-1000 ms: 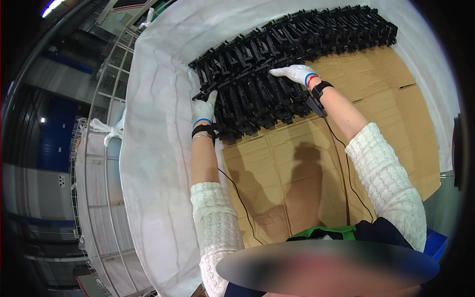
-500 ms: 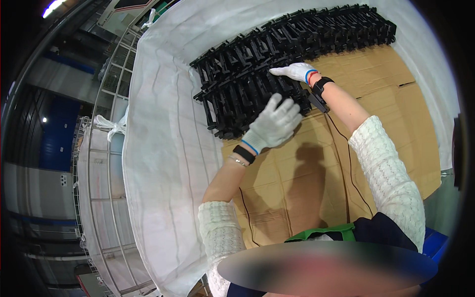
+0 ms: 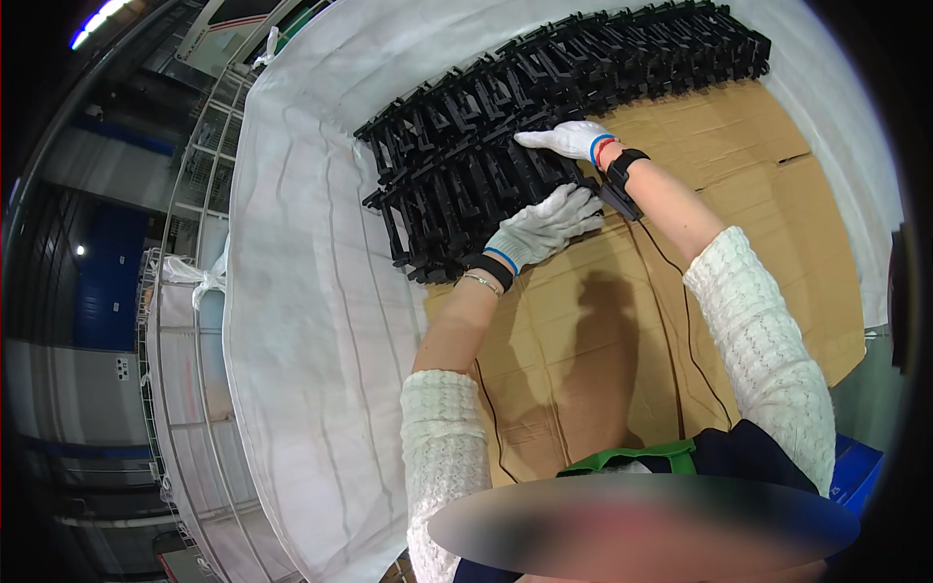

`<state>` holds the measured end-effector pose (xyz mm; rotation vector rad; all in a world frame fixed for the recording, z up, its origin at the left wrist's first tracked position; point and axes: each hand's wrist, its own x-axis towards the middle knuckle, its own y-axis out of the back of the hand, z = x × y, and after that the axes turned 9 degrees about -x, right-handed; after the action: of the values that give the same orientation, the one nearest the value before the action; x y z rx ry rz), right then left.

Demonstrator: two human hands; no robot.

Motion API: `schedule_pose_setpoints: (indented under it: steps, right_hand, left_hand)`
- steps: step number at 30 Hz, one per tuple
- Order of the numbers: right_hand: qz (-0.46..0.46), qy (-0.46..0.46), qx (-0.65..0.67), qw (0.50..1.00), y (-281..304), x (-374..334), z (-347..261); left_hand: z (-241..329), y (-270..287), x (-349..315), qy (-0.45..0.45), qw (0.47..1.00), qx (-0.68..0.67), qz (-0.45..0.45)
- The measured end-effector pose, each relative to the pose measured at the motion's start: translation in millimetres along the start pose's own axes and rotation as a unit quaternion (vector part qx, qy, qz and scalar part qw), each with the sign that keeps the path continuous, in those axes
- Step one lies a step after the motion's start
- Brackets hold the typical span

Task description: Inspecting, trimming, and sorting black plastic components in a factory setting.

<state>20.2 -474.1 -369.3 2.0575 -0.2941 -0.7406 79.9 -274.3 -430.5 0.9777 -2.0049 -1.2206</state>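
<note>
Black plastic frame-like parts [image 3: 457, 194] stand packed side by side in a front row, against a longer back row of the same black parts [image 3: 622, 58]. My left hand [image 3: 549, 225], in a white knit glove, lies along the near edge of the front row, its fingers stretched to the right. At the right end of that row is my right hand [image 3: 564, 141], gloved too, with its fingers extended over the top of the parts and the thumb side partly hidden. Neither hand is lifting a part.
Brown cardboard [image 3: 719, 223] lines the bottom of a large container with white fabric walls [image 3: 292, 243]. A wire cage frame [image 3: 199, 340] stands outside on the left. Thin black cables [image 3: 688, 335] run from devices on my wrists. A blue box [image 3: 855, 471] shows at the lower right.
My left hand has come down and turned, from raised fingers to lying at the row's near edge. My right hand stays at the row's right end. The view has shifted slightly.
</note>
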Motion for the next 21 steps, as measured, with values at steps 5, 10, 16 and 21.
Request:
schedule_pose_setpoints:
  steps: [5, 10, 16, 21]
  right_hand:
    - [0.046, -0.032, 0.178, 0.982, -25, 19, 38]
    - [0.035, -0.016, 0.315, 0.948, -27, -10, 28]
    - [0.05, -0.021, 0.405, 0.913, -22, -55, 41]
    - [0.085, 0.089, 0.498, 0.858, -54, -41, 72]
  left_hand:
    - [9, -1, 5, 0.056, 0.996, -0.066, -0.008]
    - [14, -1, -7, 0.107, 0.991, -0.083, 0.001]
    - [20, 8, 9, 0.142, 0.984, -0.102, -0.016]
    - [38, 12, 9, 0.188, 0.975, -0.111, 0.033]
